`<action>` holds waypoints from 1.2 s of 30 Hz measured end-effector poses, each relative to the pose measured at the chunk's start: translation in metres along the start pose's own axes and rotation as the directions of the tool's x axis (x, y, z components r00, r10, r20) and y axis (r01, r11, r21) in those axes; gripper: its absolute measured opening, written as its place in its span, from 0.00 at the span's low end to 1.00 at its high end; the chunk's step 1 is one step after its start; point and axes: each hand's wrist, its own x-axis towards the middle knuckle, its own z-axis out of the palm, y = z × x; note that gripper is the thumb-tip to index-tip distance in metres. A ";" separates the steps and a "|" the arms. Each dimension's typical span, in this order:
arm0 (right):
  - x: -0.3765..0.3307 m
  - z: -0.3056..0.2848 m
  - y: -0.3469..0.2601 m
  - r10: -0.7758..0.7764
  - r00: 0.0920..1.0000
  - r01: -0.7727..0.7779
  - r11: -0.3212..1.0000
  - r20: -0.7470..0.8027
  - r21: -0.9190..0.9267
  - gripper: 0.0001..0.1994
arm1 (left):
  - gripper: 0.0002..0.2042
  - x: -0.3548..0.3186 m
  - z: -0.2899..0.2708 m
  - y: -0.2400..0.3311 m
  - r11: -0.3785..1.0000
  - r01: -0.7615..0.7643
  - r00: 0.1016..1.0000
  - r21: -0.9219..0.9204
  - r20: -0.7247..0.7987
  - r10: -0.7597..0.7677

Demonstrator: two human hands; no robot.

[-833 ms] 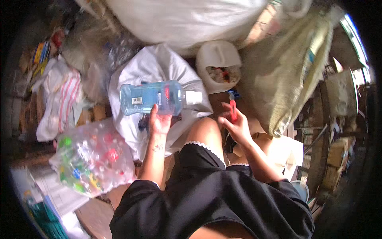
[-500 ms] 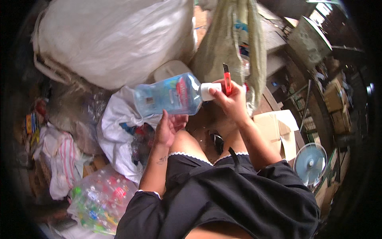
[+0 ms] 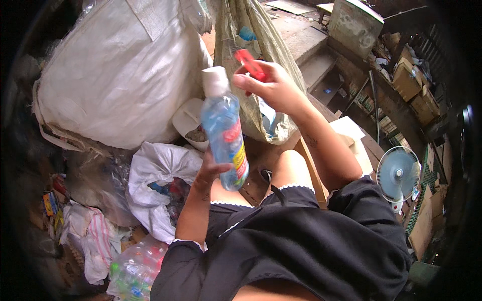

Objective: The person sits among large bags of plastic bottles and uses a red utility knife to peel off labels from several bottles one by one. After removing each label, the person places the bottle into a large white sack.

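My left hand (image 3: 210,170) is wrapped round the lower part of a clear plastic bottle (image 3: 221,130) with a bluish tint, a colourful label and a white cap (image 3: 215,82). The bottle stands nearly upright above my lap, cap end up. To the right of the cap, my right hand (image 3: 271,88) grips a red box cutter (image 3: 249,65). Its fingers are apart from the cap. Motion smears the cutter, and I cannot make out its blade.
A big white sack (image 3: 120,75) fills the far left, beside an olive mesh sack (image 3: 271,55). An open white sack (image 3: 145,175) and a clear bag of bottles (image 3: 133,268) lie at my left. A fan (image 3: 398,173) and cardboard boxes (image 3: 406,80) are at the right.
The bottle has swung from lying sideways to nearly upright. My right hand has let go of the cap and moved up and left with the box cutter. My left hand now grips the bottle.
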 end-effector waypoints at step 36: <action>-0.087 0.025 0.035 -0.025 0.969 0.109 0.936 -0.245 0.335 0.24 | 0.55 0.000 0.055 0.027 0.835 -0.125 0.959 0.536 -0.151 0.240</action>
